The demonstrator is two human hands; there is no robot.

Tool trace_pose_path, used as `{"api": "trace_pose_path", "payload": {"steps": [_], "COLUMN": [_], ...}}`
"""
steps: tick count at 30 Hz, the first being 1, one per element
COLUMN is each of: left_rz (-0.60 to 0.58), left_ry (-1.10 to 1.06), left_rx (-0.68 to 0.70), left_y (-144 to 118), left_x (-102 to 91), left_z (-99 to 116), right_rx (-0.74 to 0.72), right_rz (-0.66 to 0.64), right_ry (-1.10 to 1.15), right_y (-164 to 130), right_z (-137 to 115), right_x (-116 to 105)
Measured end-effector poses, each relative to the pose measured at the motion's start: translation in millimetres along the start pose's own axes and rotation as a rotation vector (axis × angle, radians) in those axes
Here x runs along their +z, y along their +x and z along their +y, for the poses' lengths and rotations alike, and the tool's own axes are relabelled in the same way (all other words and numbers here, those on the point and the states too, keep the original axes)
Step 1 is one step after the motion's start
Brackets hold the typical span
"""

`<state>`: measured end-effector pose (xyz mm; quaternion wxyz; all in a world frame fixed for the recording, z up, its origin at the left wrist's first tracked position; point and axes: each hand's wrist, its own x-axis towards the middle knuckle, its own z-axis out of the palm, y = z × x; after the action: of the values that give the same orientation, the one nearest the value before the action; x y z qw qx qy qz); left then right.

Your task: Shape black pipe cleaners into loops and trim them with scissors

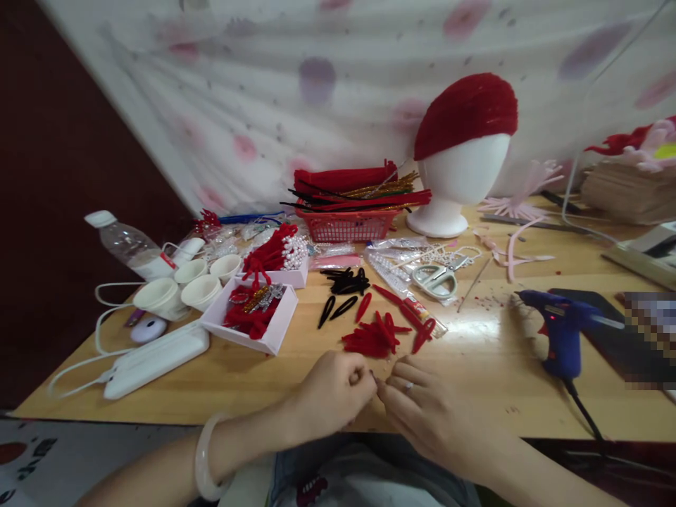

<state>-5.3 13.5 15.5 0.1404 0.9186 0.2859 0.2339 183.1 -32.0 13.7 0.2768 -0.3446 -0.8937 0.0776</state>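
Observation:
My left hand (pixel 335 394), with a pale bangle (pixel 207 458) on its wrist, is curled closed near the table's front edge. Its fingertips meet those of my right hand (pixel 422 401), which wears a ring and is also closed. Whatever lies between the fingers is hidden. Just beyond both hands is a pile of red fuzzy pieces (pixel 372 336), and a red clip-shaped piece (pixel 423 334) lies to its right. Several black hair clips (pixel 346 282) are heaped farther back. White-handled scissors (pixel 438 278) rest on plastic packets.
A blue glue gun (pixel 564 334) with a cord stands at the right. To the left are white boxes (pixel 277 331) of red pieces, paper cups (pixel 158 299), a power bank (pixel 158 359) and a bottle (pixel 127 243). A red basket (pixel 348 225) and a foam head (pixel 459 172) stand behind.

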Motion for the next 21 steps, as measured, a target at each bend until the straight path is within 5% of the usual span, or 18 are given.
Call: {"api": "trace_pose_path", "payload": {"steps": [3,6,8,10,13,16,19,21], "left_rz": [0.062,0.146,0.201,0.205,0.069,-0.130,-0.241,-0.255], "left_ry": [0.048,0.143,0.169,0.068,-0.258,-0.492,-0.543,-0.547], "left_rx": [0.134,0.462,0.623,0.577,0.189,-0.247,-0.370,-0.372], "left_y": [0,1,2,3,7,15,23,26], "left_x": [-3.8,-9.8,-12.5,-13.2,-11.0,-7.3,-4.1,-4.2], "left_z": [-7,-11,-11,-7,2,7,6,3], "right_rx": [0.425,0.784,0.878,0.862,0.741,0.500,0.141,0.080], "right_rz": [-0.008,-0.139,-0.197,-0.150,-0.078,-0.046,0.039,0.048], "right_ry": [0.618,1.357,1.696,1.803,1.460,0.687,-0.005,-0.090], "right_y": [1,2,1,0,-1,-3,-4,-3], "right_z": [5,9,12,14,15,10,5,6], "right_x": [-2,2,10,15,11,2,-2,-3]}}
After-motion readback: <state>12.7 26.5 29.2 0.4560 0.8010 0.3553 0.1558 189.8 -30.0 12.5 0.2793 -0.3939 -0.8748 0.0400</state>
